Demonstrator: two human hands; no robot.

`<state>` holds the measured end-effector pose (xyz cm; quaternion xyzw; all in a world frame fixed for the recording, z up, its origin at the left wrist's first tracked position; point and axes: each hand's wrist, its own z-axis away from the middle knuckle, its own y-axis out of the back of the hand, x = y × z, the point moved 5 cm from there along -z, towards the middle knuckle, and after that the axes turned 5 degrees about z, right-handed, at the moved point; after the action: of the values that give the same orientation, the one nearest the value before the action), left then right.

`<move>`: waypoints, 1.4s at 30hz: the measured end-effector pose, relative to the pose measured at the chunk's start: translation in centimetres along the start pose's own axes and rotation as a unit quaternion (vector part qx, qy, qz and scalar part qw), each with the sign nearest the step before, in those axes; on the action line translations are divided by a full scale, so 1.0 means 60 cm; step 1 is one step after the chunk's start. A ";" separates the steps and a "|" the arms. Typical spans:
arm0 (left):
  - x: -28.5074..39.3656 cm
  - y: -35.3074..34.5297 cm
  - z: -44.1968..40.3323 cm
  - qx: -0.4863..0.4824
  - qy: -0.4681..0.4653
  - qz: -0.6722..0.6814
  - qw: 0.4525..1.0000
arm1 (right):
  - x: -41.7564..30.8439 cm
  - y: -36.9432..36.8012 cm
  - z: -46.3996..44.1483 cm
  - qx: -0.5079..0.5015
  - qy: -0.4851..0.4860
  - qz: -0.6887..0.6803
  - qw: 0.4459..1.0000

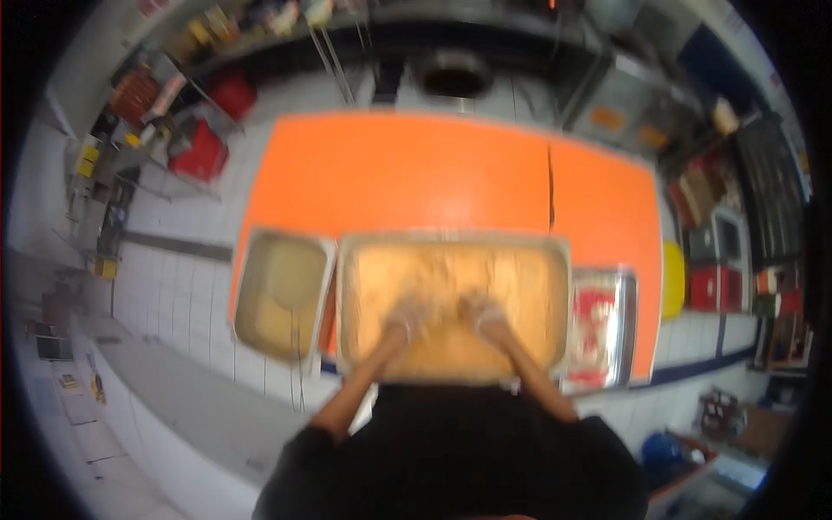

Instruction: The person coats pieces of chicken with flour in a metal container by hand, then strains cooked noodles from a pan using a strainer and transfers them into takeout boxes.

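A large metal tray point(455, 236) holds a pale orange, flour-like mix point(529, 277) and stands at the near side of the orange table. Both hands reach down into this mix, seemingly in thin clear gloves. My left hand point(411, 314) is left of the tray's middle, and my right hand point(482, 314) is a short way to its right. Motion blur and the mix smear the fingers of both, so I cannot make out whether they grip anything. To the left, a deep metal pan point(250, 299) has a round mesh strainer point(284, 282) in it, its wire handle pointing toward me.
Right of the big tray sits a shiny metal tray point(628, 325) with red and white contents. The orange table point(399, 169) stretches away ahead. A yellow round object point(672, 277) is by its right edge. Red items point(199, 152) stand beyond the left side.
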<state>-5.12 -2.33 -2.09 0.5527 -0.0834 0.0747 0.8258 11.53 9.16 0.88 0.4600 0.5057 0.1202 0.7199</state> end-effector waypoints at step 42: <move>-0.084 0.096 -0.083 0.149 0.184 0.136 0.962 | 0.000 0.009 -0.170 0.004 -0.126 0.186 0.974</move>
<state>-10.99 4.31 0.15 0.6294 0.0074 0.2984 0.7174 3.13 14.96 0.61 0.5607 0.3167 0.1910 0.7409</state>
